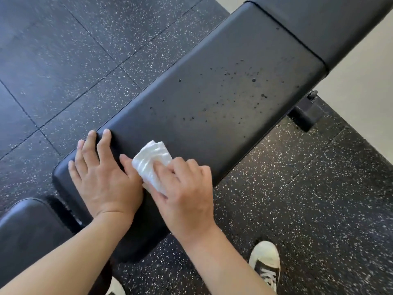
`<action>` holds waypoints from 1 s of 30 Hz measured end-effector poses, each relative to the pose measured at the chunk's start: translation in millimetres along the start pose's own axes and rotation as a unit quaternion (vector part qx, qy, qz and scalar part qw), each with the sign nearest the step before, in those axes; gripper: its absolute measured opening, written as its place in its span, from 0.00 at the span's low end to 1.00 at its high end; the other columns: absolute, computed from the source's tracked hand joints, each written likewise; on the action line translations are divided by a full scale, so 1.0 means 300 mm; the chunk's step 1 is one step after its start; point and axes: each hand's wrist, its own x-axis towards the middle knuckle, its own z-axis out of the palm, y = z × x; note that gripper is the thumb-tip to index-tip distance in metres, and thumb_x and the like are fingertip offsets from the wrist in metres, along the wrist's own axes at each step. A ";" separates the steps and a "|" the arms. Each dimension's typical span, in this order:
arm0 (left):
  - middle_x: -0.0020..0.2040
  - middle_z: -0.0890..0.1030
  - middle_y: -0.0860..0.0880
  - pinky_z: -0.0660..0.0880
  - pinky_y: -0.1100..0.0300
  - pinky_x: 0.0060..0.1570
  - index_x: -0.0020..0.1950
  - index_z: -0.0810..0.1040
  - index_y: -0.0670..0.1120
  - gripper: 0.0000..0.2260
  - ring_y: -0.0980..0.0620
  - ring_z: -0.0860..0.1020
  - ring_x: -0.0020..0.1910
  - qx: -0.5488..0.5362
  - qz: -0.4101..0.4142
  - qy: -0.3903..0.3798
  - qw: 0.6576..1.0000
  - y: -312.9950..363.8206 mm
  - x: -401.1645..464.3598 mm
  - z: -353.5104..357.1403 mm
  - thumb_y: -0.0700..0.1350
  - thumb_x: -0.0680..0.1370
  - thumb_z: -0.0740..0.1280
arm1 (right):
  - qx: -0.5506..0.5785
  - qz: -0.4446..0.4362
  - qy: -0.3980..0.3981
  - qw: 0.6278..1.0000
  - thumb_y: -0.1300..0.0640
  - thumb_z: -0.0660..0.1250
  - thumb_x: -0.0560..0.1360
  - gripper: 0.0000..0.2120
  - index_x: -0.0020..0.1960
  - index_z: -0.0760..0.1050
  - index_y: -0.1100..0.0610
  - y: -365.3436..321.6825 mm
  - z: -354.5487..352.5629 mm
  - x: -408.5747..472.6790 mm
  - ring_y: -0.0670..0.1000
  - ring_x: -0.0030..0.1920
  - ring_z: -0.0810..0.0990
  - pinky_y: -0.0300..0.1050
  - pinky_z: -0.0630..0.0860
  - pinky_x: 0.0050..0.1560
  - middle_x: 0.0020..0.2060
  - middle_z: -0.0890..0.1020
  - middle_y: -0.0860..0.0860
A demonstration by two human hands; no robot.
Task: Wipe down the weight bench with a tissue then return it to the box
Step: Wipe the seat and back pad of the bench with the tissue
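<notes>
The black padded weight bench (212,99) runs diagonally from lower left to upper right. Small dark droplets speckle its middle pad toward the upper right. My left hand (102,173) lies flat on the near end of that pad, fingers straight and spread toward its far edge. My right hand (187,192) holds a crumpled white tissue (152,162) under curled fingers and presses it on the pad beside my left thumb. No tissue box is in view.
Another bench pad (27,235) sits at the lower left and a further one (331,24) at the upper right. Black speckled rubber floor tiles (63,60) surround the bench. The bench's foot (306,116) and my shoe (265,260) are on the right side.
</notes>
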 end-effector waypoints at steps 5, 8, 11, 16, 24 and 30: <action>0.82 0.63 0.45 0.51 0.37 0.81 0.80 0.65 0.48 0.29 0.40 0.58 0.83 0.004 0.005 0.009 1.000 0.007 0.002 -0.007 0.53 0.78 0.55 | -0.058 -0.011 0.020 0.998 0.41 0.71 0.79 0.13 0.54 0.84 0.49 0.235 -0.115 0.048 0.54 0.41 0.74 0.53 0.67 0.41 0.42 0.77 0.47; 0.82 0.64 0.44 0.51 0.37 0.81 0.80 0.67 0.47 0.29 0.40 0.59 0.83 0.004 0.005 0.012 1.000 0.006 0.001 -0.002 0.52 0.78 0.56 | -0.058 0.016 0.022 0.998 0.43 0.70 0.81 0.12 0.52 0.83 0.52 0.358 -0.183 0.059 0.53 0.41 0.72 0.51 0.66 0.42 0.43 0.76 0.46; 0.82 0.65 0.45 0.52 0.37 0.81 0.79 0.67 0.48 0.29 0.40 0.59 0.83 0.001 0.004 0.015 1.000 0.002 0.000 -0.002 0.52 0.78 0.56 | -0.033 0.008 0.006 0.999 0.45 0.66 0.84 0.14 0.56 0.83 0.55 0.310 -0.154 0.052 0.52 0.40 0.70 0.53 0.68 0.40 0.42 0.75 0.47; 0.83 0.63 0.46 0.50 0.39 0.82 0.80 0.67 0.49 0.28 0.42 0.58 0.83 0.003 0.000 0.003 1.000 0.003 0.002 -0.001 0.53 0.79 0.56 | -0.053 -0.067 -0.022 0.996 0.46 0.68 0.81 0.12 0.55 0.83 0.54 0.109 0.005 0.226 0.54 0.40 0.71 0.52 0.67 0.38 0.41 0.76 0.50; 0.83 0.64 0.46 0.50 0.39 0.82 0.80 0.68 0.49 0.28 0.42 0.58 0.83 0.003 -0.003 0.004 1.000 0.004 0.006 -0.008 0.52 0.79 0.57 | -0.101 -0.067 -0.089 0.989 0.43 0.67 0.79 0.13 0.52 0.81 0.52 -0.049 0.204 0.597 0.56 0.50 0.77 0.49 0.64 0.45 0.49 0.79 0.51; 0.83 0.64 0.46 0.50 0.40 0.82 0.80 0.68 0.49 0.29 0.42 0.58 0.83 0.006 0.001 0.005 1.000 0.002 0.004 -0.008 0.53 0.79 0.56 | -0.034 -0.076 -0.030 0.996 0.48 0.70 0.80 0.10 0.51 0.80 0.56 0.069 0.052 0.330 0.56 0.40 0.72 0.54 0.69 0.39 0.41 0.73 0.52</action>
